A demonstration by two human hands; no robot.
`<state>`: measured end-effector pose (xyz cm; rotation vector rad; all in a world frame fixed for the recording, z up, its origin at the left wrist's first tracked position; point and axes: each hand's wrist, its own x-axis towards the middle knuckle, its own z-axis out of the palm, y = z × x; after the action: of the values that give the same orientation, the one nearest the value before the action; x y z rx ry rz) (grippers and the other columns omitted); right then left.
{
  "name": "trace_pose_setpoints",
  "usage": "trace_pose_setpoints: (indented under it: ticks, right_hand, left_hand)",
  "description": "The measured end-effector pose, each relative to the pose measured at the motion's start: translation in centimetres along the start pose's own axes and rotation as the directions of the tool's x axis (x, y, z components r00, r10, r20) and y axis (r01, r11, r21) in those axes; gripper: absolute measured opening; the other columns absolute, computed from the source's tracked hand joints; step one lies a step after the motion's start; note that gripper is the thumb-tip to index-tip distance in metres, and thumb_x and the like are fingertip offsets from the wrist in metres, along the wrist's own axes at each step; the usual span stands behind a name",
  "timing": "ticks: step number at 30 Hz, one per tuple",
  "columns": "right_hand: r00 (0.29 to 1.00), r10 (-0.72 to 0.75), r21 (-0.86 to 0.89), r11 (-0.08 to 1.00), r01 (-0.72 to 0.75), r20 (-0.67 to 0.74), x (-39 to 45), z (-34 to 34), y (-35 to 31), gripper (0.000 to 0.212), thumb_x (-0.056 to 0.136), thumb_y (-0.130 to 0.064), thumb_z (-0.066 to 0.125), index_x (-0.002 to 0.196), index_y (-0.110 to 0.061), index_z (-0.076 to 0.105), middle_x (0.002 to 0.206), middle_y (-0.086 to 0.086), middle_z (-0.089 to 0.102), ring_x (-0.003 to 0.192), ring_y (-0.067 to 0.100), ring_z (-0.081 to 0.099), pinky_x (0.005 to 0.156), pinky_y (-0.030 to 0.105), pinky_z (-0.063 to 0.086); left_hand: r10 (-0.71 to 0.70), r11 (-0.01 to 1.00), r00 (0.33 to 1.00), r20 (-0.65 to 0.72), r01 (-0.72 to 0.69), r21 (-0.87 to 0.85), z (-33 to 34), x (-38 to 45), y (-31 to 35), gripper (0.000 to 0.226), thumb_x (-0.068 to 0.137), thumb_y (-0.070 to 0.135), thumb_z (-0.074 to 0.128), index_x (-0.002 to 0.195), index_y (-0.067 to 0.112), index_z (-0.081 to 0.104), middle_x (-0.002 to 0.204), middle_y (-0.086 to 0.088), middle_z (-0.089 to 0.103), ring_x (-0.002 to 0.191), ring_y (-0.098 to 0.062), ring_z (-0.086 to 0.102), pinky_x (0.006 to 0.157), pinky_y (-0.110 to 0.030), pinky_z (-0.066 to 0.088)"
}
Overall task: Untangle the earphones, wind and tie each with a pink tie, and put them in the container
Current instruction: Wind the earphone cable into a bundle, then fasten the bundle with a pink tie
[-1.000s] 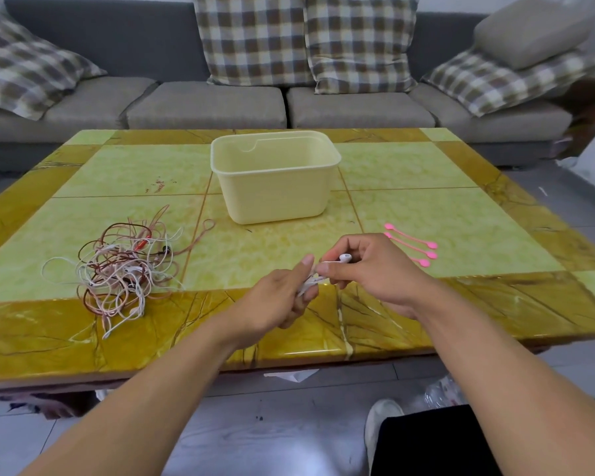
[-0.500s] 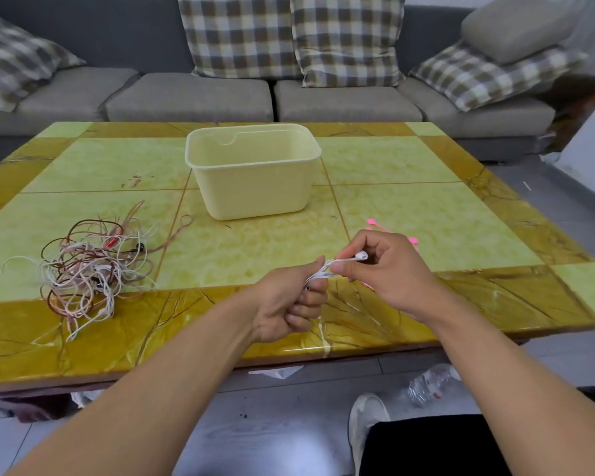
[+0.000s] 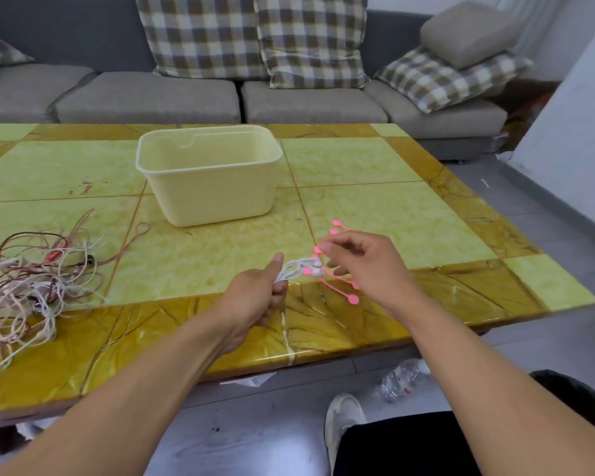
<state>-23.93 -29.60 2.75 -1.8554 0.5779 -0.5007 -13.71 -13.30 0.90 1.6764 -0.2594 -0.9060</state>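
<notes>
My left hand (image 3: 254,297) is closed around a wound white earphone (image 3: 297,266), whose loops and buds stick out past the thumb, low over the table's front part. My right hand (image 3: 361,266) hovers just right of it with fingers apart, over several pink ties (image 3: 352,298) lying on the table; its thumb tip is close to one tie's round end. The hand hides the ties' middles. A tangle of white and brown earphones (image 3: 31,280) lies at the left. The pale yellow container (image 3: 217,197) stands behind, and I see nothing inside it.
The green-and-yellow marble table (image 3: 409,228) reaches to a grey sofa (image 3: 151,97) with checked cushions. On the floor in front lie a plastic bottle (image 3: 404,376) and my shoe (image 3: 344,413). A white wall (image 3: 577,115) rises at the right.
My right hand has let go of the earphone's end and opened over the pink ties. My left hand keeps the wound earphone. The view has shifted right and closer.
</notes>
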Motion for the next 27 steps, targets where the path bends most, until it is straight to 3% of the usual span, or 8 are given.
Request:
trace_pose_setpoints:
  ticks: [2,5,11,17,19,23,25,27]
  right_hand:
    - [0.99,-0.011,-0.234,0.972,-0.022,-0.14,0.3,-1.2,0.7,0.005,0.087,-0.027,0.079,0.087,-0.032,0.077,0.08,-0.007,0.073,0.073,0.011,0.067,0.063,0.017,0.048]
    - [0.996,0.061,-0.496,0.864,-0.084,-0.063,-0.1,-1.4,1.4,0.011,0.083,-0.032,0.083,0.092,-0.027,0.078,0.078,-0.01,0.068,0.072,0.003,0.062,0.058,0.012,0.04]
    - [0.989,0.143,-0.745,0.664,-0.071,0.032,-0.8,1.5,2.1,0.019,0.089,-0.033,0.077,0.099,-0.017,0.079,0.094,0.005,0.075,0.086,0.024,0.067,0.078,0.032,0.055]
    - [0.984,0.159,-0.863,0.505,-0.01,0.082,-1.4,3.4,1.7,0.026,0.097,0.0,0.051,0.119,-0.005,0.065,0.125,0.015,0.058,0.119,0.031,0.05,0.091,0.036,0.044]
    - [0.993,0.086,-0.856,0.516,0.024,0.08,-1.6,4.0,0.9,0.025,0.099,-0.004,0.049,0.121,-0.007,0.059,0.123,0.012,0.06,0.117,0.031,0.05,0.091,0.038,0.044]
    - [0.982,-0.157,-0.625,0.778,0.057,-0.106,-0.8,4.4,-1.4,0.019,0.097,0.002,0.042,0.1,-0.014,0.05,0.092,0.007,0.059,0.085,0.026,0.057,0.068,0.042,0.049]
    - [0.943,-0.299,-0.619,0.772,0.147,-0.149,-0.4,4.5,-3.1,0.019,0.101,0.001,0.041,0.098,-0.016,0.048,0.084,0.004,0.05,0.077,0.025,0.05,0.063,0.041,0.041]
    - [0.929,-0.368,-0.655,0.71,0.26,-0.03,-0.6,5.4,-4.7,0.027,0.098,0.007,0.041,0.091,-0.018,0.045,0.079,-0.001,0.044,0.073,0.022,0.044,0.059,0.035,0.03]
  left_hand:
    - [0.022,1.0,0.999,-0.035,-0.022,-0.004,0.0,0.1,-0.1,0.057,0.103,0.053,0.044,0.056,0.022,0.038,0.051,0.005,0.032,0.043,-0.012,0.022,0.043,-0.024,0.019]
    - [0.057,0.998,0.995,-0.086,-0.06,-0.031,-0.3,0.1,-0.3,0.057,0.104,0.052,0.043,0.056,0.022,0.039,0.053,0.005,0.032,0.045,-0.012,0.021,0.046,-0.027,0.019]
    - [0.106,0.994,0.981,-0.16,-0.108,-0.005,-0.8,-0.3,-0.1,0.056,0.105,0.053,0.039,0.057,0.023,0.036,0.052,0.006,0.029,0.049,-0.014,0.019,0.053,-0.032,0.016]
    - [0.082,0.994,0.988,-0.134,-0.091,-0.067,-1.7,-0.9,-0.3,0.055,0.105,0.053,0.038,0.06,0.022,0.038,0.052,0.008,0.03,0.045,-0.011,0.021,0.045,-0.025,0.018]
    - [0.065,0.996,0.99,-0.128,-0.073,-0.056,-1.9,-1.0,-0.3,0.056,0.105,0.054,0.039,0.059,0.022,0.04,0.051,0.009,0.031,0.044,-0.01,0.022,0.045,-0.025,0.02]
    - [0.04,0.997,0.996,-0.077,-0.035,0.065,-2.3,-1.5,-0.1,0.053,0.105,0.049,0.041,0.06,0.021,0.044,0.051,0.009,0.034,0.044,-0.011,0.025,0.048,-0.027,0.022]
    - [0.06,0.984,0.997,-0.05,-0.051,0.171,-2.0,-1.9,-0.1,0.05,0.105,0.043,0.044,0.06,0.02,0.046,0.051,0.009,0.039,0.044,-0.011,0.029,0.05,-0.029,0.025]
    - [0.14,0.936,0.988,-0.063,-0.111,0.334,-1.6,-2.4,-0.3,0.052,0.105,0.038,0.044,0.058,0.018,0.045,0.051,0.009,0.048,0.048,-0.011,0.039,0.046,-0.023,0.03]
